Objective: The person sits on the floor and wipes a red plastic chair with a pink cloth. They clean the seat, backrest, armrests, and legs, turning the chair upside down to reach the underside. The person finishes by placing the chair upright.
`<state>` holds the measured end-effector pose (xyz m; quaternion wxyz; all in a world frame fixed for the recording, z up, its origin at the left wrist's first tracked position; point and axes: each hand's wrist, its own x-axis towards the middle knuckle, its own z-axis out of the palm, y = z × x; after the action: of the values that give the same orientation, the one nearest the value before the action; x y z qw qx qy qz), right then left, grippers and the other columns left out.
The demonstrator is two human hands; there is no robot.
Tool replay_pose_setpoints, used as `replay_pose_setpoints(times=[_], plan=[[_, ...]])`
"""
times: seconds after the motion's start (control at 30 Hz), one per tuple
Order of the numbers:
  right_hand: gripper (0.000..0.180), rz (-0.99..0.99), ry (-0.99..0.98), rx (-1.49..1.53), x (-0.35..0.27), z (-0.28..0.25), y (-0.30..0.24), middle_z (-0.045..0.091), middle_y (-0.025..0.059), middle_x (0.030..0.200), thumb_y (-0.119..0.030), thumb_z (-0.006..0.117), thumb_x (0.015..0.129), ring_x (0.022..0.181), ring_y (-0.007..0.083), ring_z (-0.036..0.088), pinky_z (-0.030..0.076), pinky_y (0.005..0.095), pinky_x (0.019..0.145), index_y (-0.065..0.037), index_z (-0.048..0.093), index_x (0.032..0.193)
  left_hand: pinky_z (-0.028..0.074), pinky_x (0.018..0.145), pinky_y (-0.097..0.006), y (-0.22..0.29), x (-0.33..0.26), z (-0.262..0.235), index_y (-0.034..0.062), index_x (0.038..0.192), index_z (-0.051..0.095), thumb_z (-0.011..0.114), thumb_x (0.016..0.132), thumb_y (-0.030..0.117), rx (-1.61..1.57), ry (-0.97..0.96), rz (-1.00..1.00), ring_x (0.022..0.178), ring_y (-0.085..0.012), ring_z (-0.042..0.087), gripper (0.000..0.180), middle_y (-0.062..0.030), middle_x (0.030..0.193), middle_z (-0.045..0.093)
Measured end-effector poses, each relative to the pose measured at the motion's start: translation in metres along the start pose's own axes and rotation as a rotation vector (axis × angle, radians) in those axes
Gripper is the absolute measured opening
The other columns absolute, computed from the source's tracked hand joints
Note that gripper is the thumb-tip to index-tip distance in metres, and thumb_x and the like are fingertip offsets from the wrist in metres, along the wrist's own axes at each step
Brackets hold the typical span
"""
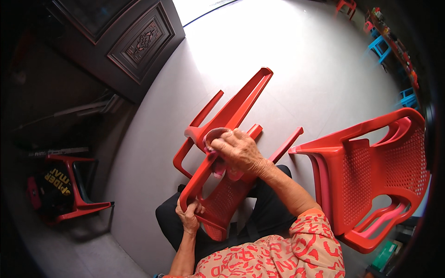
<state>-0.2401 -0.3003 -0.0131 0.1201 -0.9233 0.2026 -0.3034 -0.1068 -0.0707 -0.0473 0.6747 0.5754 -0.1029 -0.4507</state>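
A red plastic chair lies tipped across my lap, its legs pointing away from me and its perforated backrest close to my body. My left hand is closed around the edge of the backrest, low on the left side. Bunched under my right hand is a pinkish-grey cloth, pressed against the chair near where a leg meets the seat. The fingers of that hand are curled over the cloth, and part of it hangs below them.
Stacked red and pink plastic chairs stand close on my right. Another red chair with a dark item on it is at the left. A carved dark door stands at the upper left. Blue stools line the far right.
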Motion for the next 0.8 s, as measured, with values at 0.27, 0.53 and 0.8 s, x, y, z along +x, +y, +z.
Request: replay_pose_setpoints(times=[0.27, 0.53, 0.8], plan=[[0.034, 0.256, 0.039, -0.107, 0.012, -0.019, 0.081, 0.063, 0.012, 0.1, -0.01, 0.067, 0.076, 0.09, 0.0339, 0.059, 0.051, 0.0425, 0.079, -0.012, 0.06, 0.109, 0.041, 0.046, -0.028, -0.003, 0.001, 0.0, 0.0002, 0.089, 0.053, 0.05, 0.081, 0.001, -0.006, -0.037, 0.013, 0.047, -0.0106, 0.04, 0.009, -0.0035, 0.061, 0.045], [0.028, 0.673, 0.009, -0.492, 0.063, -0.04, 0.151, 0.066, 0.0143, 0.099, -0.021, 0.064, 0.084, 0.095, 0.0358, 0.061, 0.052, 0.045, 0.08, -0.012, 0.063, 0.109, 0.041, 0.047, -0.028, -0.006, 0.002, -0.004, 0.0002, 0.098, 0.055, 0.052, 0.083, -0.002, -0.04, -0.064, 0.005, 0.049, -0.0093, 0.039, 0.015, -0.0027, 0.065, 0.047], [0.024, 0.779, -0.324, -0.298, 0.066, -0.048, 0.134, 0.063, 0.017, 0.105, -0.026, 0.055, 0.089, 0.102, 0.0374, 0.058, 0.05, 0.0488, 0.083, -0.01, 0.063, 0.105, 0.04, 0.047, -0.027, -0.005, -0.001, 0.0, 0.0002, 0.099, 0.056, 0.051, 0.082, -0.004, -0.03, -0.021, 0.011, 0.049, -0.0092, 0.039, 0.019, -0.003, 0.066, 0.048]])
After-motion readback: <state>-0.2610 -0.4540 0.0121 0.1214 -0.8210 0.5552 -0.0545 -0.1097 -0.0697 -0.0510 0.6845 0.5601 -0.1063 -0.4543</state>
